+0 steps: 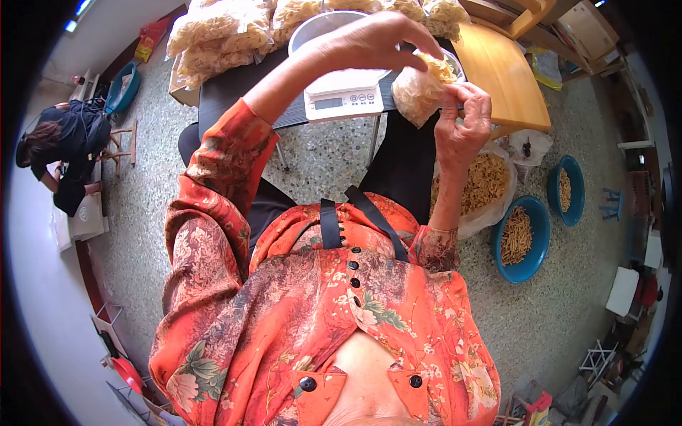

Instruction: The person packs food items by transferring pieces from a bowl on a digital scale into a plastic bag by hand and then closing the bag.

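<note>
My right hand [463, 117] pinches the edge of a clear plastic bag [418, 96] filled with pale dried pieces. Over the bag's mouth, my left hand [380, 42] curves with thumb and fingers apart, fingertips close to yellowish dried pieces [442, 69]. A rounded pale rim beside these pieces is partly covered by my hands. Below my left wrist stands a white digital scale [343, 106] with a display and buttons. A round white dish [316, 30] sits on it, partly hidden by my left arm.
Several packed bags [224, 35] are piled on the dark table [234, 92]. A wooden chair [508, 78] adjoins it at right. On the floor are a large bag of dried pieces [486, 181] and blue basins [522, 241]. Another person [67, 142] sits bent over at far left.
</note>
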Available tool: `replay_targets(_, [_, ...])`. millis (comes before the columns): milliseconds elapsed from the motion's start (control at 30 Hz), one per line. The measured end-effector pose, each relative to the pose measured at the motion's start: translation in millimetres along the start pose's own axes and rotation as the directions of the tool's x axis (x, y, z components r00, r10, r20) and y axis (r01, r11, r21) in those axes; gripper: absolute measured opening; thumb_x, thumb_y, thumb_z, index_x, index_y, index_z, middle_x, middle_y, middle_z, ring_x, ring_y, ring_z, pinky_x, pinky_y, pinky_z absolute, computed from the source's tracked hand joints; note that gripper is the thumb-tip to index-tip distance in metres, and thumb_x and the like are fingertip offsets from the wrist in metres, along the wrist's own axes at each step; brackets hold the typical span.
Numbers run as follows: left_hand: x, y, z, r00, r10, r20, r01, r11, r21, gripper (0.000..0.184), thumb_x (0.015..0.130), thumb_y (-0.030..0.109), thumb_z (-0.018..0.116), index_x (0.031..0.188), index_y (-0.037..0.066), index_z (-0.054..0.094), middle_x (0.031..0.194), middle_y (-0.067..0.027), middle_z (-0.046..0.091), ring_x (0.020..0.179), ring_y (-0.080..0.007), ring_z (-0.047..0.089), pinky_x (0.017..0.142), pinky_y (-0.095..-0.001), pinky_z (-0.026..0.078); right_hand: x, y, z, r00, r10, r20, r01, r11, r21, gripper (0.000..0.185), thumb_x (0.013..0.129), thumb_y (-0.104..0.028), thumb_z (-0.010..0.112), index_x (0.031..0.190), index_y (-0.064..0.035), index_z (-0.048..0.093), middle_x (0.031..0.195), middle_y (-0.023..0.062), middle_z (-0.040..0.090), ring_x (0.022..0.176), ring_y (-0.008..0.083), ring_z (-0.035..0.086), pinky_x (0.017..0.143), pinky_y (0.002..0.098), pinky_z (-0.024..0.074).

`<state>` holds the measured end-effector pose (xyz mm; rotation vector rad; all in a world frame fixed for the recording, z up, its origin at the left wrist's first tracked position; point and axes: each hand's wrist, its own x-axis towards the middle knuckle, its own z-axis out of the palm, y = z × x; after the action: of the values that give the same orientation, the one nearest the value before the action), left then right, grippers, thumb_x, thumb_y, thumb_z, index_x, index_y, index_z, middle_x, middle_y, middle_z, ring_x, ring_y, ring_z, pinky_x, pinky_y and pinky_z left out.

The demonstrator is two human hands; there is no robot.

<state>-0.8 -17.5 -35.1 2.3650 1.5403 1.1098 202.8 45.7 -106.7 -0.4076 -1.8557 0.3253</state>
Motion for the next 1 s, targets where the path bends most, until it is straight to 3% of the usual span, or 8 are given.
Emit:
replay_targets(133, [-22,-18,-32,0.984,-0.159,-0.086,0.158,0.987,-0.017,0.015,0.077,0.010,0.074,0.091,0.004,0.072,0.077,-0.0054,0.070,0.068,-0.0144,0.065,0.062,-0.0285,0.052,-2,1,2,1.000,0.008,-0.001,-0.008,1.000,0.010,0.007,0.084,-0.001,0.072,0.089,-0.0033,0.068,0.092,0.0102,0.066,0.090,0.0268,0.066,0.080,0.0383,0.0538])
replay_targets(200, [-39,-33,-24,0.837,-0.547,-0.022,0.496,0.740,0.454,0.025,0.083,0.001,0.066,0.106,0.007,0.074,0.098,-0.0178,0.072,0.093,-0.0325,0.071,0.081,-0.0396,0.057,-3,1,3,1.000,0.005,-0.004,-0.005,1.000,0.020,0.007,0.084,-0.001,0.072,0.089,-0.0031,0.068,0.092,0.0101,0.066,0.089,0.0267,0.065,0.080,0.0383,0.0538])
replay_targets(333, [-70,-44,-24,0.889,-0.458,0.019,0.348,0.702,0.622,0.021,0.082,-0.003,0.060,0.101,0.003,0.065,0.099,-0.0166,0.066,0.100,-0.0367,0.063,0.086,-0.0428,0.051,-2,-1,3,1.000,-0.004,-0.005,0.004,1.000,0.002,0.008,0.084,0.000,0.074,0.088,-0.0026,0.068,0.090,0.0090,0.066,0.088,0.0247,0.066,0.080,0.0359,0.0538])
replay_targets(433, [-72,-44,-21,0.800,-0.593,0.098,0.392,0.639,0.662,0.026,0.080,-0.006,0.055,0.104,0.002,0.064,0.102,-0.0174,0.065,0.102,-0.0368,0.062,0.088,-0.0416,0.051,-3,-1,2,1.000,0.009,-0.002,-0.009,1.000,0.000,0.008,0.084,0.000,0.074,0.087,-0.0028,0.067,0.090,0.0089,0.065,0.088,0.0246,0.066,0.080,0.0359,0.0535])
replay_targets(800, [-72,-42,-4,0.793,-0.606,0.059,0.460,0.660,0.594,0.018,0.090,-0.001,0.053,0.103,-0.001,0.065,0.098,-0.0171,0.065,0.100,-0.0346,0.064,0.087,-0.0404,0.052,-2,-3,1,0.999,0.015,0.028,-0.015,1.000,-0.003,0.009,0.084,0.000,0.073,0.089,-0.0037,0.067,0.091,0.0088,0.065,0.088,0.0253,0.065,0.079,0.0362,0.0534])
replay_targets(867, [-66,-46,-5,0.697,-0.711,0.094,0.686,0.699,0.202,0.016,0.089,0.002,0.059,0.101,-0.001,0.068,0.091,-0.0162,0.064,0.094,-0.0339,0.065,0.085,-0.0400,0.052,-2,-4,1,0.999,0.006,0.034,-0.005,1.000,-0.002,0.010,0.084,0.000,0.073,0.090,-0.0033,0.067,0.092,0.0097,0.065,0.088,0.0259,0.065,0.077,0.0367,0.0537])
replay_targets(900, [-66,-47,-7,0.697,-0.711,0.093,0.686,0.699,0.203,0.016,0.089,0.002,0.059,0.101,-0.001,0.068,0.091,-0.0162,0.064,0.094,-0.0339,0.065,0.085,-0.0400,0.052,-2,-4,1,0.999,0.011,0.033,-0.011,1.000,-0.002,0.010,0.083,0.000,0.073,0.090,-0.0034,0.067,0.091,0.0096,0.065,0.088,0.0258,0.065,0.077,0.0367,0.0537])
replay_targets(1000, [-80,-65,-13,0.879,-0.474,-0.057,0.433,0.742,0.511,0.024,0.081,0.010,0.073,0.104,0.003,0.068,0.098,-0.0118,0.062,0.102,-0.0292,0.062,0.092,-0.0381,0.049,-2,-3,1,0.999,0.014,0.032,-0.014,1.000,-0.008,0.010,0.083,0.000,0.073,0.090,-0.0033,0.067,0.091,0.0095,0.065,0.088,0.0257,0.065,0.077,0.0367,0.0538])
